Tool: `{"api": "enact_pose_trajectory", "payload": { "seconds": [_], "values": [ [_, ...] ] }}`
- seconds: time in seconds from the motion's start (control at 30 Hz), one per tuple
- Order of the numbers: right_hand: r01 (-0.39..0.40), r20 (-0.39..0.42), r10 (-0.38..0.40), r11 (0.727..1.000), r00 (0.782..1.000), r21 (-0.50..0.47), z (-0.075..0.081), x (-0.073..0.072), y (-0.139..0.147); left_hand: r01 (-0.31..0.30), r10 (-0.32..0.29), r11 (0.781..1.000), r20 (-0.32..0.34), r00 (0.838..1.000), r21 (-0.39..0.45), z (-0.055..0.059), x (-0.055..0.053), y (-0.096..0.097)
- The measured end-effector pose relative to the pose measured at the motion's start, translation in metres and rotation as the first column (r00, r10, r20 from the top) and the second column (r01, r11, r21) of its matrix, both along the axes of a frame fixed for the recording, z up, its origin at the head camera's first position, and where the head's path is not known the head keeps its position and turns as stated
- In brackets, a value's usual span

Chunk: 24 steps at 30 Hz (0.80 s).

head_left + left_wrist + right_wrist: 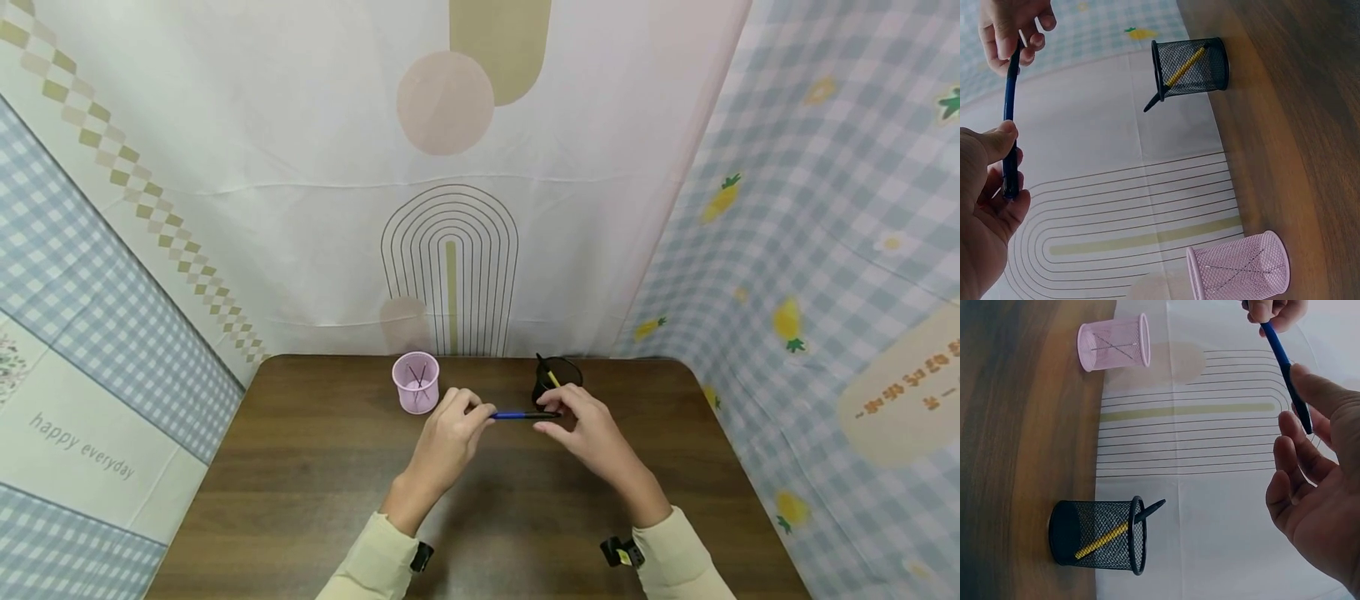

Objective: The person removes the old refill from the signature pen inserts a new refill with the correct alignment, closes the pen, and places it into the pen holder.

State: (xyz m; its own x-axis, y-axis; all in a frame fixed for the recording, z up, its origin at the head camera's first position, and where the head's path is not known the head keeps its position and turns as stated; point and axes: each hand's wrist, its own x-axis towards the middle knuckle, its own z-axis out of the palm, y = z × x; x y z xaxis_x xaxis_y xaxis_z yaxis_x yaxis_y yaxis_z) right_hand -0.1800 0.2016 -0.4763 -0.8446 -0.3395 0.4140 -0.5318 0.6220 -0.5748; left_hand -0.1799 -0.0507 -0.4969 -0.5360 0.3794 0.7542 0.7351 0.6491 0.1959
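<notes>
Left hand [450,429]: your left grip is grasping the blue pen [512,415] near one end, the thumb pressing on one side and the fingertips supporting the other.
Right hand [585,429]: your right grip is grasping the pen's dark far end, thumb lying along one side and fingers on the other.
Blue pen: it is running sideways between your two hands, hovering above the tabletop [315,467].
Black mesh cup [1094,515]: it is standing upright near the back edge, your right hand partly hiding it from the head view.
Yellow pen [1107,536]: it is leaning inside the black cup, its dark end poking above the rim.
Pink mesh cup [417,400]: it is standing upright beyond your left hand, well apart from the black one, thin dark crossed lines showing inside.
Sleeves: you are wearing cream cuffs [375,558].
Backdrop: a pale printed cloth [330,250] is hanging behind the cups.
</notes>
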Motion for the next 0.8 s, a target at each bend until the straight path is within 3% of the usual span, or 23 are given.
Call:
{"api": "enact_pose_trajectory", "payload": {
  "seconds": [0.33, 0.8],
  "values": [
    [0.001, 0.049, -0.003, 1.0, 0.999, 0.03, 0.0014, -0.0024, -0.0007, 0.012, -0.012, 1.0, -0.028, 1.0, 0.011, 0.0029, 0.0006, 0.0013],
    [-0.044, 0.008, 0.044, 0.999, 0.999, -0.008, -0.0007, -0.002, -0.0016, 0.016, -0.016, 1.0, -0.029, 0.999, 0.008, 0.0008, 0.0008, 0.0017]
  ]
}}
